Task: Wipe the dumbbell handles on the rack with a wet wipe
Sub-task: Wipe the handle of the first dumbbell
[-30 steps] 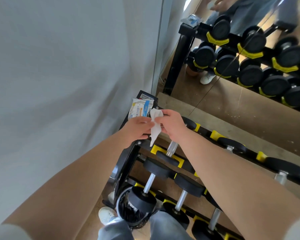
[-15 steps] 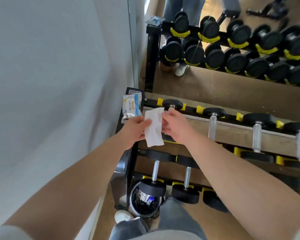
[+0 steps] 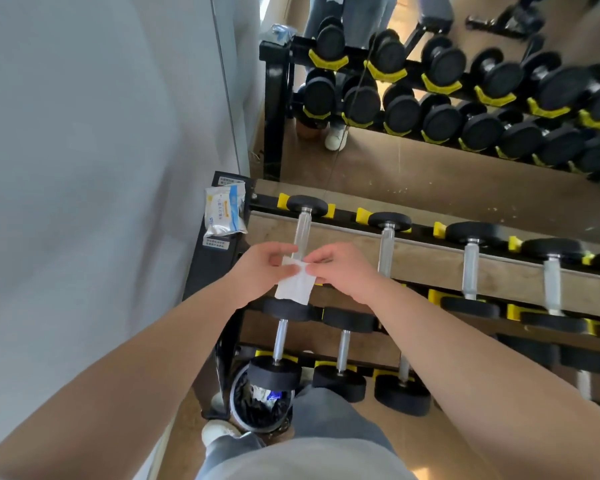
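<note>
A white wet wipe (image 3: 296,285) hangs between my two hands above the top tier of the black and yellow dumbbell rack (image 3: 426,233). My left hand (image 3: 261,271) pinches its upper left edge and my right hand (image 3: 343,270) pinches its upper right edge. The wipe hangs over the lower part of the leftmost dumbbell's chrome handle (image 3: 302,227). Further dumbbells with chrome handles (image 3: 386,247) lie to the right on the same tier. More dumbbells (image 3: 278,344) sit on the tier below.
A pack of wet wipes (image 3: 225,214) lies on the rack's left end. A bin with a black liner (image 3: 258,405) stands on the floor by my shoe. A grey wall runs along the left. A mirror (image 3: 430,157) behind the rack reflects it.
Both hands and the wipe have come down and closer over the leftmost handle. The view has tilted, showing more of the rack's top tier.
</note>
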